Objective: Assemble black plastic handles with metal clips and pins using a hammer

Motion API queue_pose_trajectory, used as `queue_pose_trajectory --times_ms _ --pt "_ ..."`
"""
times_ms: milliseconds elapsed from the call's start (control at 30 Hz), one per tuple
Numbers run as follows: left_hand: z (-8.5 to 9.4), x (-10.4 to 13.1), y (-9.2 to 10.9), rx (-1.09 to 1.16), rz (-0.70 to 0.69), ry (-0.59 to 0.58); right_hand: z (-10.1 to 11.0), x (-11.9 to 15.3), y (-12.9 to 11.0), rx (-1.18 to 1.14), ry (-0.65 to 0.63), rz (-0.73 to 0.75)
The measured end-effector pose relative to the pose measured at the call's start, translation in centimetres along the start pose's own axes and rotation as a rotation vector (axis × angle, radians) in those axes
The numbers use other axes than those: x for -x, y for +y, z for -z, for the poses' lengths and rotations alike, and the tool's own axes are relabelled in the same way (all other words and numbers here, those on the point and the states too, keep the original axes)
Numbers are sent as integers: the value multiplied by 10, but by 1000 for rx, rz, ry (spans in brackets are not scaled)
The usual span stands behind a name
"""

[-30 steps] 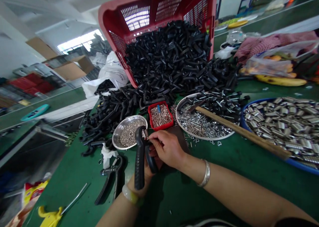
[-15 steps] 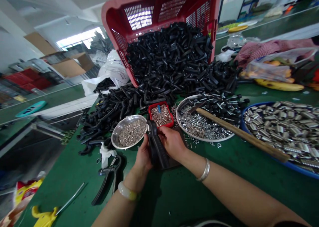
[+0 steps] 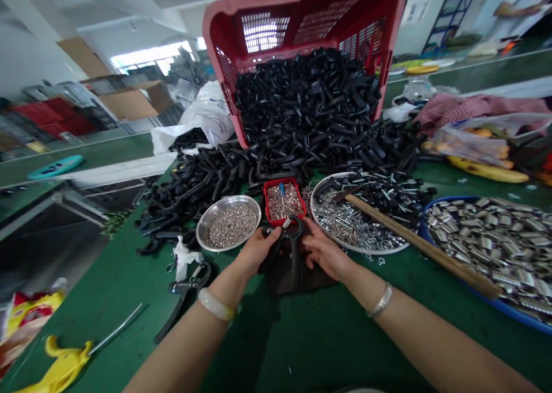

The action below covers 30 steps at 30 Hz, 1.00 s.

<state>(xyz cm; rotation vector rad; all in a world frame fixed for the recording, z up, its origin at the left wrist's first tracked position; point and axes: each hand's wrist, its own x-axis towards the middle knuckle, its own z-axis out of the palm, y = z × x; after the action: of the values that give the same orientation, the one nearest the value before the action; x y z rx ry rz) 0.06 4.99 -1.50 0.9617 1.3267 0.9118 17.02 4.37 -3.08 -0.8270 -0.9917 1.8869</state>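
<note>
A black spring clamp with a small metal spring near its top is held over a dark flat plate on the green table. My left hand is closed on the clamp's left side, thumb near the spring. On the right side, my right hand touches the clamp with its fingers, some of them curled. Just behind the clamp sits a red tray of small rivets. To its left is a round metal dish of small rings.
A red crate spills black parts behind. A hammer lies across a white tray of screws, beside a blue tray of springs. Another clamp and a yellow-handled tool lie left. A person is far right.
The clamp has turned and its two arms now show spread apart, with the spring between them. My right hand has moved right along with it, and its fingers are more spread. The view has shifted slightly.
</note>
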Motion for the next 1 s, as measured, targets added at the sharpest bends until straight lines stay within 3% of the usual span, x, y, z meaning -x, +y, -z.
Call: queue_pose_trajectory --times_ms 100,167,433,733,867,933,1000 --pt "4 -8 3 -115 125 -52 -1 4 2 -113 35 -72" --pt "6 -13 5 -200 110 -54 -2 5 1 -171 43 -118" --pt "12 -24 0 -674 -244 77 -4 8 -13 12 52 -263" --pt "9 -28 -16 -544 -255 174 -15 25 -25 24 70 -323" --pt "7 -22 -14 -618 -257 210 -7 41 -34 342 207 -282" --pt "6 -19 -12 -685 -251 221 -2 44 -37 638 227 -153" --pt "4 -17 -8 -739 -249 225 1 44 -37 1005 157 43"
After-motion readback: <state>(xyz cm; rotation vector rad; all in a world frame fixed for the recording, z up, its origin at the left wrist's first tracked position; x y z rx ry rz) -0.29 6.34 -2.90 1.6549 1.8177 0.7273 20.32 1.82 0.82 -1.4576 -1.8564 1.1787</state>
